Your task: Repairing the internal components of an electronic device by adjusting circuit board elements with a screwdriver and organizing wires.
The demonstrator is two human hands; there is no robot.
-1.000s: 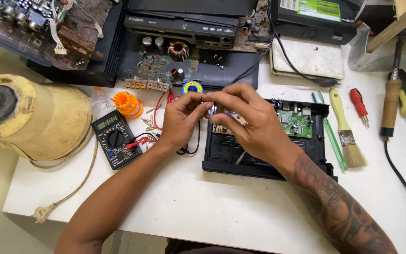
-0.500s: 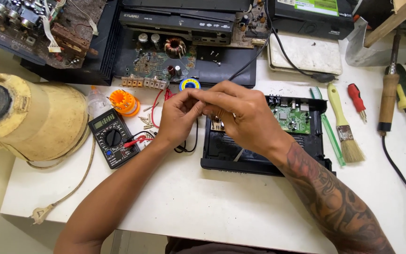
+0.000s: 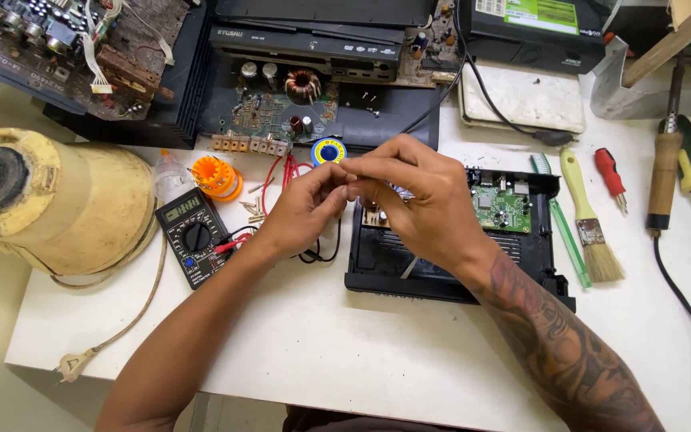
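Both my hands meet above the left end of an open black device case point(image 3: 449, 276) that holds a green circuit board point(image 3: 501, 208). My left hand point(image 3: 301, 210) and my right hand point(image 3: 425, 208) pinch their fingertips together on a small part that the fingers hide. Left of my left hand a black multimeter point(image 3: 193, 236) lies with its red and black leads point(image 3: 313, 252) looping under my wrist. A blue and yellow solder spool point(image 3: 328, 150) sits just behind my fingertips.
A yellowed appliance housing point(image 3: 49, 200) with a cord and plug point(image 3: 69, 366) stands at the left. An orange spool point(image 3: 216, 178) and opened electronics point(image 3: 281, 104) lie behind. On the right lie a brush point(image 3: 589, 220), a red screwdriver point(image 3: 611, 178) and a soldering iron point(image 3: 661, 180).
My hands have stayed pinched together over the case's left end, shifting only a little. Nothing on the table has moved.
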